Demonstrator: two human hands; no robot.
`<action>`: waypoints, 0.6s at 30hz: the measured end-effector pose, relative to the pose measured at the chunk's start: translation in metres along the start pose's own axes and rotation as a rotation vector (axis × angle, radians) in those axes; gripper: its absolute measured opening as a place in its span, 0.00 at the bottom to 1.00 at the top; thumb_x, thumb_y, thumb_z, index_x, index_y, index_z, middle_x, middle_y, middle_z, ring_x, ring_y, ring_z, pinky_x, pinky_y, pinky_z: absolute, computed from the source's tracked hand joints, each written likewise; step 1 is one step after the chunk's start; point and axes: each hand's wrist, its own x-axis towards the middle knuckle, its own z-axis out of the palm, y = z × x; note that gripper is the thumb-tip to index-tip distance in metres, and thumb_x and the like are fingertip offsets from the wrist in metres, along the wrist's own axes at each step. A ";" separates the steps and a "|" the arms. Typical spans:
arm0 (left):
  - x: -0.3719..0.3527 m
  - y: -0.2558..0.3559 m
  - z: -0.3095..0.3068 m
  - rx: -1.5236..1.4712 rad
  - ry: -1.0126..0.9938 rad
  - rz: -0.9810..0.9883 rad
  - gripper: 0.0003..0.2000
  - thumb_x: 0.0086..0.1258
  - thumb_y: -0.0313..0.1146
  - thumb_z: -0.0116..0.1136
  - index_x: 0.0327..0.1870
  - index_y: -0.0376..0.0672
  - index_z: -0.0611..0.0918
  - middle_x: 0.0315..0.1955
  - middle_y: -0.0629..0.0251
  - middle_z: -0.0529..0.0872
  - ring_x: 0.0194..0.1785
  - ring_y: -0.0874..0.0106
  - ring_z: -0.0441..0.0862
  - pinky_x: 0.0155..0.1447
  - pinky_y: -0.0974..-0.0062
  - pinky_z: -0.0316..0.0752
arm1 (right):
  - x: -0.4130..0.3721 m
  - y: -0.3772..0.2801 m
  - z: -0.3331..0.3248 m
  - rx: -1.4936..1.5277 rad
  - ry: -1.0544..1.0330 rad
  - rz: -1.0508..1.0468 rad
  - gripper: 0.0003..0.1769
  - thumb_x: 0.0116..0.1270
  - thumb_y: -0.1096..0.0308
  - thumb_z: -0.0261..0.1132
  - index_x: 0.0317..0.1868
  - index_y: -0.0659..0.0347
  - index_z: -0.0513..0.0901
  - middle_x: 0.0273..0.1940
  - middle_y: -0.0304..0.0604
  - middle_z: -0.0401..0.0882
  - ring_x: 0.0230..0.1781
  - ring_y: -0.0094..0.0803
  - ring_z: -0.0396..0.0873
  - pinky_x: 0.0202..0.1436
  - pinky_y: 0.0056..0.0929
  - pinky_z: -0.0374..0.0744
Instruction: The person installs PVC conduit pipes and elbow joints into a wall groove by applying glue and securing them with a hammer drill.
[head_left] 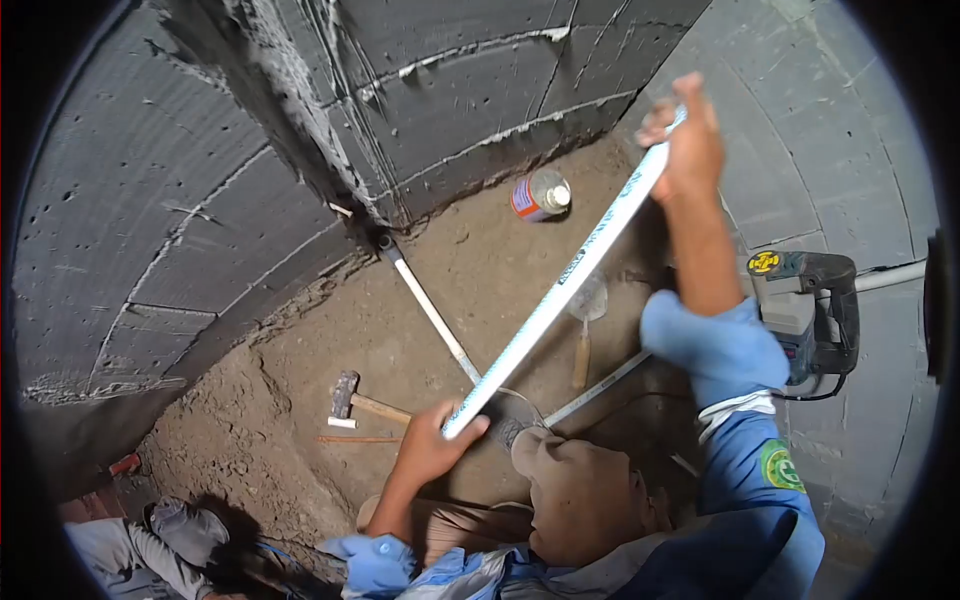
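A long white plastic pipe point(560, 290) with blue printing slants across the view in front of me. My left hand point(430, 445) is closed around its lower end, above my knee. Near the upper end, my right hand point(690, 150) grips the pipe, slightly blurred, with some fingers raised. Beneath it, on the dirt, lie a trowel point(582, 355) with a wooden handle and a clear bottle point(541, 196) with a purple and red label. Another white pipe point(430, 310) runs along the ground from a dark elbow fitting point(387, 243) at the wall corner.
A hammer point(345, 395) lies left of my left hand, beside a short white pipe piece point(341, 423). A power drill point(805, 315) rests by the right wall. Grey block walls point(480, 90) enclose the dirt floor point(370, 340). Another person's sleeve point(165, 560) shows at lower left.
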 end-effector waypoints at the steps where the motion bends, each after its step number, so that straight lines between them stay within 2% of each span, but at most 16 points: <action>1: 0.012 0.025 0.007 0.039 0.090 0.068 0.21 0.67 0.48 0.69 0.49 0.40 0.85 0.34 0.49 0.88 0.39 0.58 0.88 0.44 0.64 0.79 | 0.002 0.022 -0.015 -0.103 -0.068 -0.030 0.23 0.76 0.52 0.61 0.59 0.61 0.71 0.26 0.41 0.72 0.21 0.29 0.73 0.25 0.31 0.77; 2: 0.018 0.037 0.013 0.042 0.093 0.070 0.21 0.67 0.48 0.69 0.49 0.40 0.85 0.34 0.49 0.88 0.39 0.58 0.88 0.44 0.64 0.79 | 0.004 0.030 -0.024 -0.099 -0.068 -0.032 0.23 0.76 0.52 0.61 0.59 0.61 0.71 0.26 0.41 0.72 0.21 0.29 0.73 0.25 0.31 0.77; 4: 0.036 0.050 0.017 0.101 0.129 0.124 0.24 0.67 0.53 0.67 0.52 0.42 0.84 0.38 0.45 0.88 0.43 0.46 0.87 0.46 0.58 0.79 | 0.011 0.041 -0.042 0.058 0.097 0.153 0.27 0.77 0.41 0.52 0.52 0.60 0.74 0.27 0.41 0.74 0.21 0.30 0.74 0.27 0.33 0.77; 5: 0.041 0.042 0.015 0.183 0.134 0.162 0.25 0.68 0.56 0.64 0.54 0.44 0.84 0.39 0.44 0.87 0.45 0.42 0.85 0.46 0.54 0.79 | 0.023 0.061 -0.069 0.052 0.107 0.167 0.27 0.77 0.41 0.52 0.52 0.60 0.74 0.27 0.41 0.74 0.21 0.30 0.74 0.27 0.33 0.77; 7: 0.038 0.049 -0.005 0.194 0.156 0.091 0.22 0.72 0.51 0.62 0.55 0.43 0.85 0.37 0.46 0.87 0.40 0.47 0.85 0.44 0.58 0.79 | 0.061 0.123 -0.127 -0.471 -0.009 0.172 0.37 0.76 0.31 0.43 0.54 0.60 0.74 0.30 0.44 0.80 0.28 0.30 0.81 0.31 0.30 0.82; 8: 0.037 0.042 -0.017 0.197 0.173 0.048 0.20 0.73 0.48 0.62 0.55 0.42 0.85 0.34 0.48 0.87 0.36 0.50 0.85 0.43 0.62 0.78 | 0.066 0.149 -0.138 -0.920 -0.086 0.283 0.36 0.77 0.33 0.44 0.52 0.59 0.79 0.26 0.42 0.79 0.21 0.28 0.79 0.23 0.27 0.79; 9: 0.035 0.033 -0.029 0.269 0.215 0.112 0.19 0.73 0.47 0.62 0.54 0.41 0.85 0.34 0.49 0.86 0.35 0.54 0.85 0.41 0.64 0.77 | 0.054 0.169 -0.133 -1.096 -0.135 0.330 0.34 0.77 0.35 0.46 0.46 0.59 0.83 0.23 0.40 0.79 0.17 0.27 0.77 0.17 0.25 0.75; 10: 0.031 0.022 -0.040 0.340 0.258 0.170 0.19 0.73 0.46 0.63 0.53 0.40 0.85 0.33 0.49 0.86 0.34 0.58 0.85 0.40 0.65 0.77 | 0.034 0.187 -0.129 -1.025 -0.241 0.306 0.33 0.77 0.37 0.47 0.44 0.59 0.85 0.24 0.42 0.80 0.18 0.26 0.78 0.21 0.28 0.77; 11: 0.026 0.007 -0.049 0.413 0.292 0.232 0.18 0.73 0.45 0.63 0.50 0.38 0.86 0.30 0.53 0.84 0.34 0.66 0.84 0.38 0.69 0.76 | 0.043 0.231 -0.148 -1.298 -0.305 0.152 0.36 0.72 0.32 0.51 0.51 0.59 0.84 0.41 0.59 0.86 0.45 0.52 0.86 0.49 0.48 0.81; 12: 0.017 -0.004 -0.053 0.420 0.291 0.231 0.18 0.73 0.45 0.63 0.50 0.38 0.86 0.30 0.53 0.84 0.34 0.66 0.84 0.38 0.69 0.76 | 0.019 0.199 -0.107 -1.519 -0.362 0.252 0.36 0.71 0.32 0.53 0.56 0.58 0.82 0.50 0.65 0.83 0.56 0.58 0.81 0.60 0.52 0.76; 14: -0.006 -0.023 -0.054 0.205 0.247 0.020 0.17 0.72 0.42 0.64 0.47 0.36 0.85 0.32 0.54 0.85 0.33 0.59 0.83 0.42 0.65 0.76 | 0.009 0.218 -0.102 -1.585 -0.310 0.159 0.33 0.69 0.37 0.60 0.59 0.57 0.80 0.50 0.63 0.84 0.55 0.57 0.82 0.58 0.51 0.78; 15: -0.018 -0.034 -0.047 0.103 0.221 -0.071 0.16 0.72 0.41 0.64 0.47 0.35 0.85 0.31 0.59 0.84 0.33 0.65 0.81 0.41 0.68 0.75 | 0.008 0.219 -0.100 -1.578 -0.315 0.169 0.33 0.69 0.37 0.60 0.59 0.57 0.80 0.50 0.63 0.84 0.55 0.57 0.82 0.58 0.51 0.78; 17: -0.028 -0.018 -0.042 -0.065 0.136 -0.321 0.15 0.75 0.40 0.61 0.49 0.35 0.84 0.28 0.71 0.81 0.33 0.78 0.76 0.39 0.75 0.73 | 0.010 0.216 -0.093 -1.539 -0.365 0.136 0.29 0.67 0.49 0.67 0.62 0.56 0.78 0.54 0.59 0.82 0.56 0.56 0.81 0.58 0.49 0.78; 18: -0.032 -0.030 -0.035 -0.100 0.154 -0.259 0.17 0.76 0.41 0.60 0.51 0.34 0.84 0.28 0.72 0.81 0.34 0.80 0.76 0.40 0.77 0.73 | 0.008 0.216 -0.096 -1.535 -0.364 0.141 0.29 0.67 0.49 0.67 0.62 0.56 0.78 0.54 0.59 0.82 0.56 0.56 0.81 0.58 0.49 0.78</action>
